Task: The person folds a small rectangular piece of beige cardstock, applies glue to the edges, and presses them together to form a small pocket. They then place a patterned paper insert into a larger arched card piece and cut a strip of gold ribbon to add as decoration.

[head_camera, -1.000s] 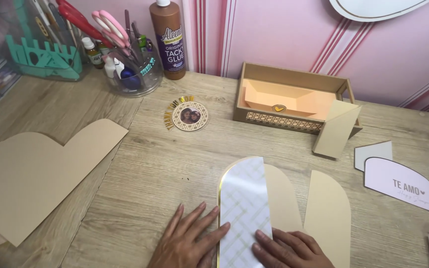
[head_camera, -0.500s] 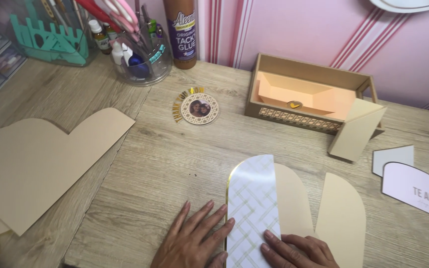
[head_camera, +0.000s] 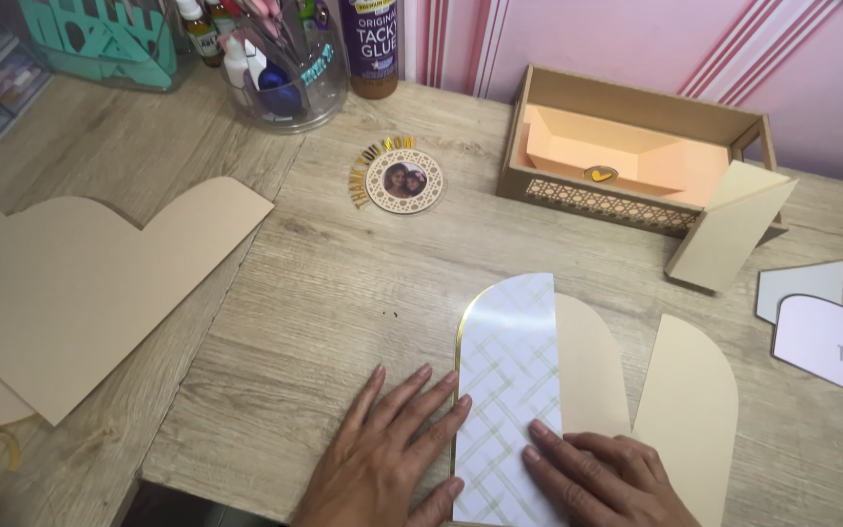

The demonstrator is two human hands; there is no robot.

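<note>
Both hands had slid slightly nearer the desk edge. Left hand (head_camera: 392, 454) lay flat, open, fingertips touching the gold-edged, lattice-patterned arched paper panel (head_camera: 509, 381). Right hand (head_camera: 607, 478) pressed flat on its lower corner, seemingly grasping nothing. Beyond the fingers stood an open tan cardboard box (head_camera: 636, 146).

Both hands press the arch-shaped lattice-patterned paper panel (head_camera: 507, 390) on the wooden surface (head_camera: 324, 293); beyond the grip sits the open cardboard box (head_camera: 636, 146), far left the large tan card sheet (head_camera: 80, 283).
</note>
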